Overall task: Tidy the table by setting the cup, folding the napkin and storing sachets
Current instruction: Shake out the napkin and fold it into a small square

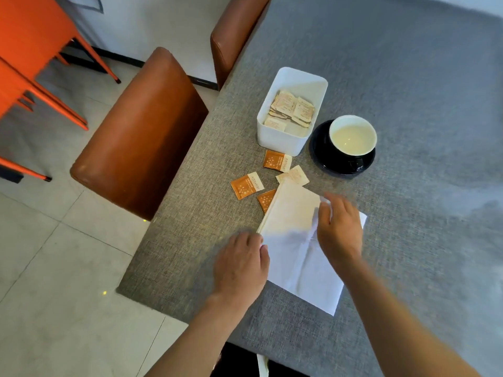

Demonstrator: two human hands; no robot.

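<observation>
A white napkin (296, 248) lies partly folded on the grey table (408, 77), its far-left flap turned over. My left hand (241, 263) presses its left edge, fingers curled at the fold. My right hand (339, 227) pinches the napkin's upper corner. Loose sachets lie just beyond: two orange ones (277, 160) (247, 185), a third orange one (266, 199) half under the napkin, and a pale one (295, 175). A white box (280, 141) holds several pale sachets. The white-lined cup (352, 134) stands on a black saucer (319, 152).
Two brown padded chairs (138, 137) (234, 31) stand along the table's left edge. Orange metal chairs (30, 50) are farther left on the tiled floor. The table's near-left corner (122, 291) is close to my left arm.
</observation>
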